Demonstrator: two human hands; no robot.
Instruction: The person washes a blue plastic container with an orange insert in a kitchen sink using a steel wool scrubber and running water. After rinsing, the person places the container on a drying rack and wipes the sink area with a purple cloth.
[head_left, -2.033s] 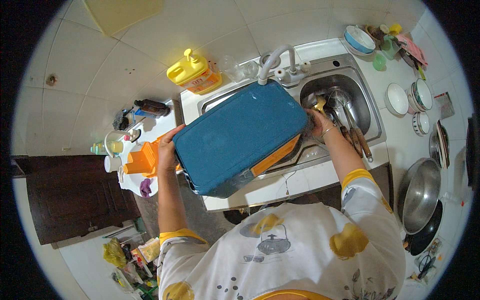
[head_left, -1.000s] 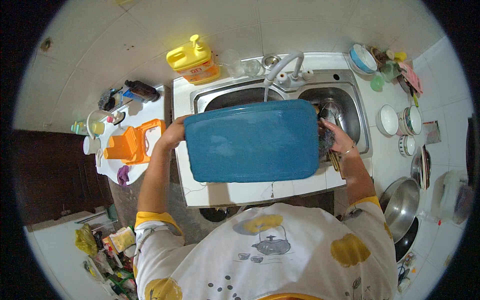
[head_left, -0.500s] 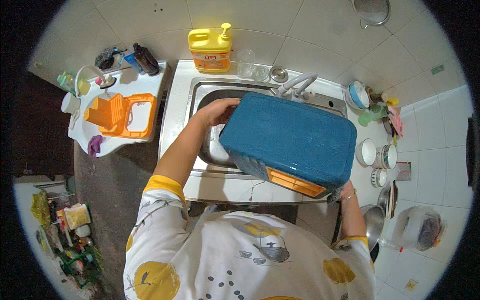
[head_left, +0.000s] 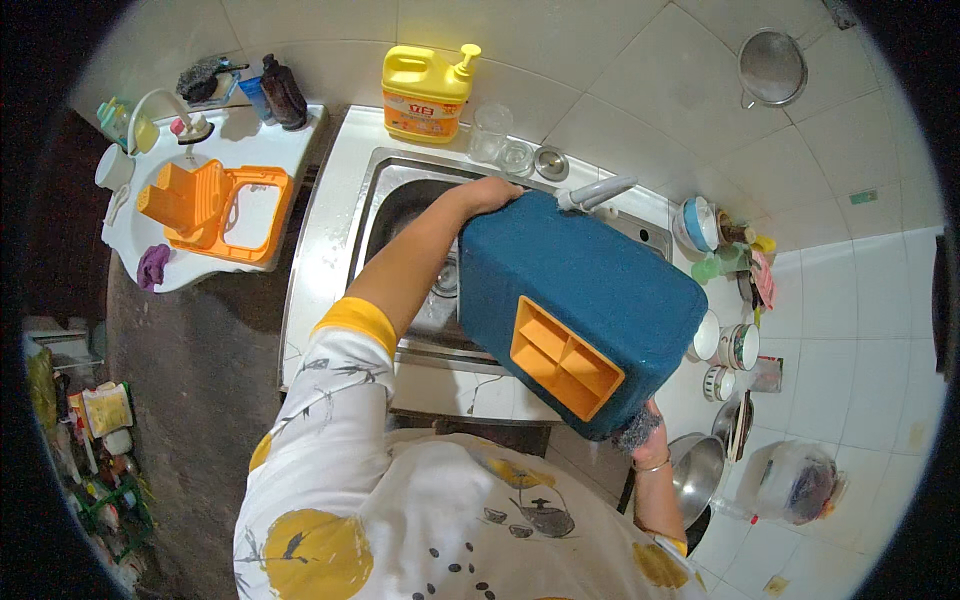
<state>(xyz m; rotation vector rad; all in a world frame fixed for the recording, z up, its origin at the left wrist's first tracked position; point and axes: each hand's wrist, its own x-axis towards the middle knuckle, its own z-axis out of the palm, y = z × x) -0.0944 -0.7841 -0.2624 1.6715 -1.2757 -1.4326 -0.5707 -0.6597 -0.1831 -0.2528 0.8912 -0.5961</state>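
Observation:
A large dark-blue plastic box (head_left: pixel 590 270) is tilted over the steel sink (head_left: pixel 378 205). Its side facing me has an orange compartmented insert (head_left: pixel 565 358). My left hand (head_left: pixel 490 195) grips the box at its far left corner, with the fingertips partly hidden behind the edge. At the near right corner, my right hand (head_left: pixel 652 440) is closed around a grey steel-wool scrubber (head_left: pixel 638 428), which lies against the box. The faucet (head_left: pixel 600 192) stands right behind the box, its lower part covered.
A yellow pump jug (head_left: pixel 425 95) and glass jars (head_left: pixel 490 132) line the wall. Bowls (head_left: pixel 738 347) and a steel basin (head_left: pixel 697 475) sit on the right. On the left, a white washbasin (head_left: pixel 125 235) bears an orange rack (head_left: pixel 215 215).
The box has turned clockwise and tipped, so more of its orange insert shows. My left hand has moved right along the far edge; my right hand has come nearer with the scrubber.

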